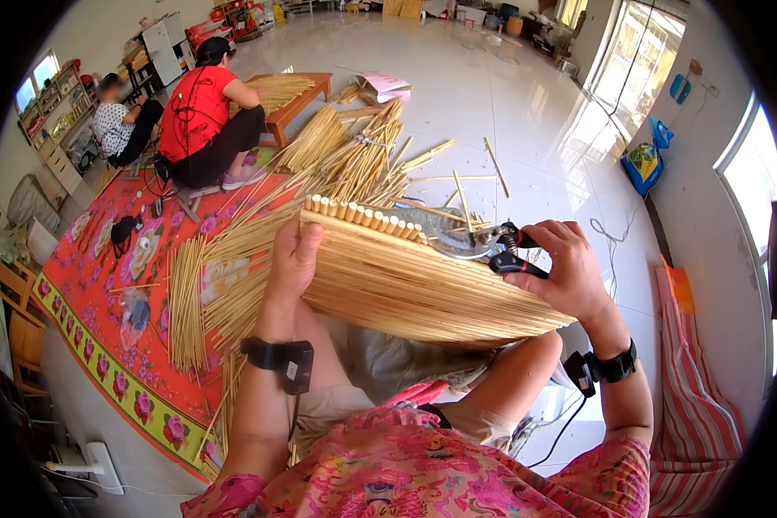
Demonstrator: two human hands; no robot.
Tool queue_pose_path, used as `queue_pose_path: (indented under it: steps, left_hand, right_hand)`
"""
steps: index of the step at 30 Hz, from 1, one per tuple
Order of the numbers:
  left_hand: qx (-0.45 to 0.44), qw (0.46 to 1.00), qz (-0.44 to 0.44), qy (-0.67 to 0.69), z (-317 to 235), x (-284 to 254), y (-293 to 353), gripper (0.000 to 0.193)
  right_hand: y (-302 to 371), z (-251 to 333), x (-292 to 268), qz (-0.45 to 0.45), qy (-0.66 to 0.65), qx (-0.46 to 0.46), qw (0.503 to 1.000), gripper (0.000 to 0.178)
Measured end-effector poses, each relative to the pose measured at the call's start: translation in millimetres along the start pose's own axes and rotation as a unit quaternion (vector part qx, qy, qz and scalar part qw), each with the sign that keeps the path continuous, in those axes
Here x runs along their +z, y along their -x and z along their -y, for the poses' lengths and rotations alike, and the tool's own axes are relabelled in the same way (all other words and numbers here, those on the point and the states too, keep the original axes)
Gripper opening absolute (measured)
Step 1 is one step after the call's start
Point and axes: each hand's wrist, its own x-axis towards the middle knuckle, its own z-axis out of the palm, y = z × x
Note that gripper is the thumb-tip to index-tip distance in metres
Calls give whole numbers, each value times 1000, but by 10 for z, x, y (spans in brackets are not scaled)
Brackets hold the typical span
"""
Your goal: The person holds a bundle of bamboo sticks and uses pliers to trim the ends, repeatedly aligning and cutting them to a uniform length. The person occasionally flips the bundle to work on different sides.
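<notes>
A panel of straw-coloured stalks (406, 285), laid side by side, rests across my lap, its row of cut round ends at the top. My left hand (292, 263) grips the panel's upper left corner, thumb over the front. In my right hand (570, 268) is a pair of pruning shears (511, 248) with black and red handles; its curved metal jaws sit beside the right end of the row of cut ends. Whether the blades touch a stalk I cannot tell. Black straps with small boxes are on both my wrists.
Loose stalks (190, 302) and a tied bundle (371, 147) lie on the red floral rug (86, 285) and tiles. A co-worker in a red shirt (190, 121) squats at a low wooden table (319, 82); another person sits farther left. A blue bag (643, 168) stands by the right wall.
</notes>
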Motion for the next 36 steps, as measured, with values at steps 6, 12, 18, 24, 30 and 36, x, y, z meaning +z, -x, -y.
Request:
queue_pose_path:
  steps: [6,12,18,24,30,36]
  left_hand:
    - [-4,1000,5,4,-4,-6,10,54]
    - [2,1000,-3,2,-18,9,20,53]
    - [2,1000,-7,6,-33,26,17,54]
    - [-2,1000,-6,15,-63,40,14,54]
    - [-5,1000,-7,3,-14,1,30,54]
    - [-9,1000,-5,6,-24,0,33,54]
  right_hand:
    - [-20,81,42,3,-9,8,1000,51]
    - [-55,100,41,-3,1,-7,1000,53]
    - [-50,88,76,-5,-2,-9,1000,51]
    - [-52,59,92,0,8,-26,1000,49]
    - [-61,47,99,-8,34,-57,998,49]
    - [-67,49,93,-10,42,-75,996,49]
